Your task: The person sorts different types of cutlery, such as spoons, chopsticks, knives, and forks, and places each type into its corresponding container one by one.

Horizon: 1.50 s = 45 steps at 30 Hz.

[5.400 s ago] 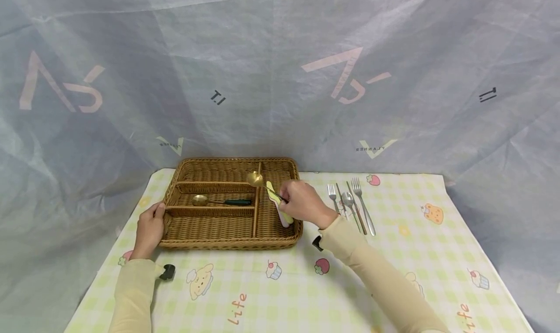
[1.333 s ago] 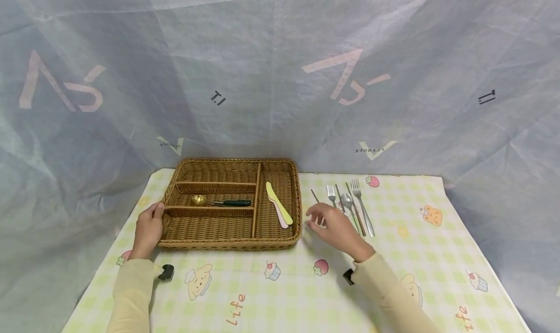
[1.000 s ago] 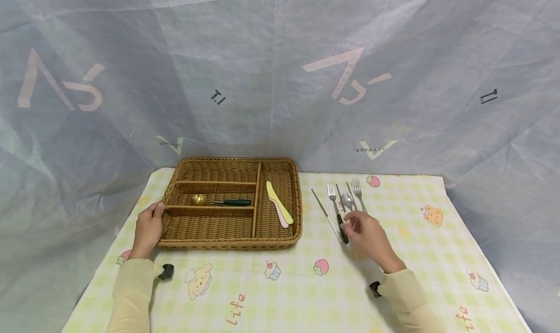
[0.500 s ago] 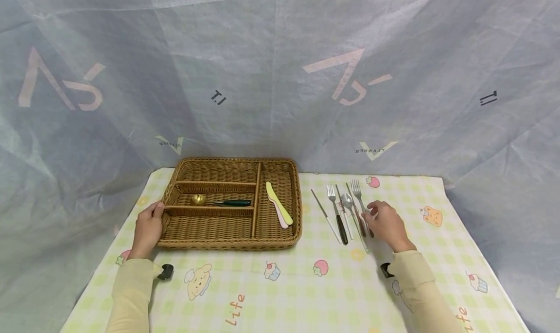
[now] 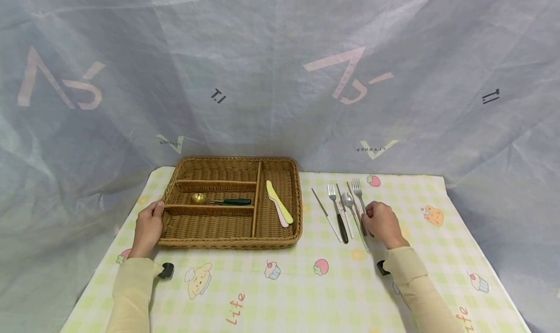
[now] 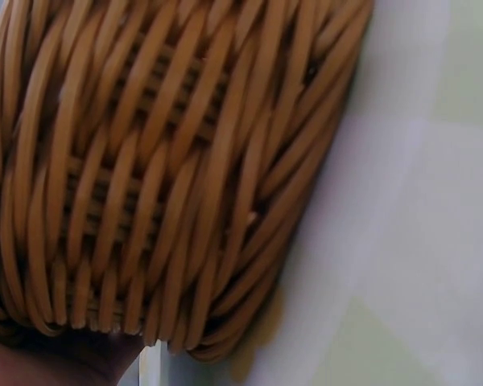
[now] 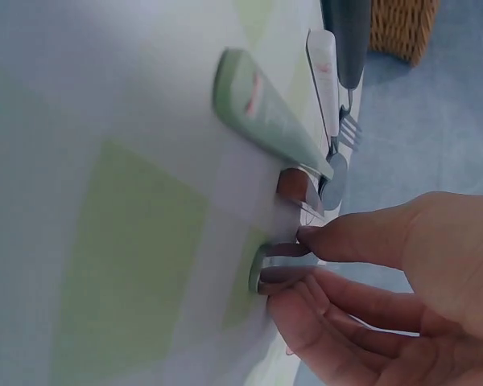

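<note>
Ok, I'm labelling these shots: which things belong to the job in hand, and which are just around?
Job, apparently:
wicker tray, held by the left hand
rightmost fork, pinched by the right hand
black-handled fork, silver spoon, slim utensils nearby
yellow knife, pink knife, gold spoon in the tray

Just around:
checked tablecloth
grey curtain

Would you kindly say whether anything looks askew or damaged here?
Nothing looks damaged; slightly askew, the yellow knife overlaps the pink knife in the wicker tray, slanted relative to the divider beside them.

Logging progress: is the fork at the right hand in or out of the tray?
Out: the fork is right of the wicker tray, the right hand gripping it.
</note>
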Each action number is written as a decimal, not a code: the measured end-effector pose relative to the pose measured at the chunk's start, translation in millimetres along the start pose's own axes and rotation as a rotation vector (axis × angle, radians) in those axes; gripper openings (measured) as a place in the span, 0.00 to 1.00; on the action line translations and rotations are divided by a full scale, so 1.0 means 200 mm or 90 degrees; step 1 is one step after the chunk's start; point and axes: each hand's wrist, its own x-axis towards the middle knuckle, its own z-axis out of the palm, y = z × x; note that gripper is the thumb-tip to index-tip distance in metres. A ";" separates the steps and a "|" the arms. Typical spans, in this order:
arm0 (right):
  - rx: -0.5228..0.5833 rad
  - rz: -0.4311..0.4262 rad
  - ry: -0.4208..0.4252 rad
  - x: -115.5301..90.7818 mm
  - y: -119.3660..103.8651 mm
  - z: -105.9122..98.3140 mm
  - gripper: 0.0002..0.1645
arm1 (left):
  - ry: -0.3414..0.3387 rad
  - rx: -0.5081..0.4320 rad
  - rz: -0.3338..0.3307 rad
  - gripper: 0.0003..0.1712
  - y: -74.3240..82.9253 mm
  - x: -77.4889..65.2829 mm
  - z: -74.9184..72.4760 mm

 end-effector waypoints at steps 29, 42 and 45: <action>-0.025 0.030 -0.020 -0.20 0.00 -0.05 0.08 | -0.020 -0.003 -0.002 0.37 0.02 -0.01 -0.01; -0.025 0.026 -0.069 -0.34 -0.01 -0.14 0.05 | -0.015 -0.002 -0.008 0.37 0.02 -0.02 -0.01; -0.023 0.032 -0.102 -0.36 -0.02 -0.18 0.06 | -0.013 -0.004 -0.009 0.37 0.02 -0.02 -0.01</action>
